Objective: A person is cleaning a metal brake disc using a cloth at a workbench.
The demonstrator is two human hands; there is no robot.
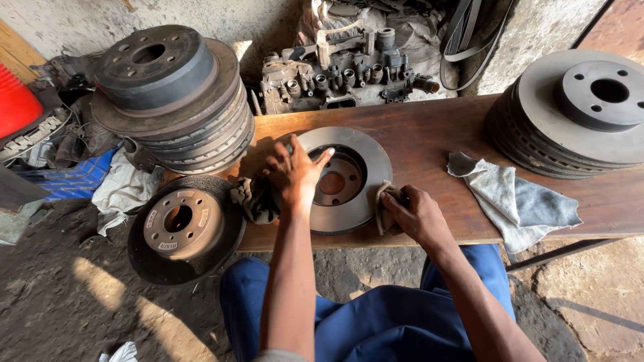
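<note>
Brake disc (362, 175) is laid flat on the wooden bench (429, 131), near the bench's front edge, approx. mid-length; hub recess faces up. All positions below are ref. to this disc.

Left hand (293, 175) is pressed on the disc's left rim, fingers spread flat and open, tips reaching toward the hub hole; nothing is gripped. A dark rag (255, 199) is bunched just left of the disc, under the wrist.

Right hand (416, 213) is placed at the disc's lower-right rim, fingers closed around a small folded cloth (387, 204), which is held against the disc face.

A larger grey cloth (513, 201) is spread on the bench to the right of the disc, apart from it. Further right, a stack of discs (577, 114) is seen on the bench end. To the upper left, a taller stack w/ a drum on top (171, 97) is noted. Lower left, off the bench, a rusty-hubbed disc (184, 228) is lying. Behind the disc, an engine part (342, 74) is set against the wall.
</note>
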